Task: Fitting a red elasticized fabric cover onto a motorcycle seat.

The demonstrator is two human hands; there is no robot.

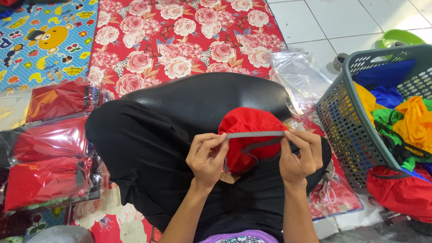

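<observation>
Seen from above, the left hand [207, 157] and right hand [300, 155] each pinch an end of a grey strap [254, 134], pulled taut across a red fabric bag [247, 137] resting on the person's lap. Red bags sealed in clear plastic [47, 162] lie stacked on the left, and a grey basket [355, 130] of colourful fabric stands on the right.

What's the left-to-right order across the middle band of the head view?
Red bagged packs → left hand → red fabric piece with its grey strap → right hand → grey basket → loose red cloth.
</observation>
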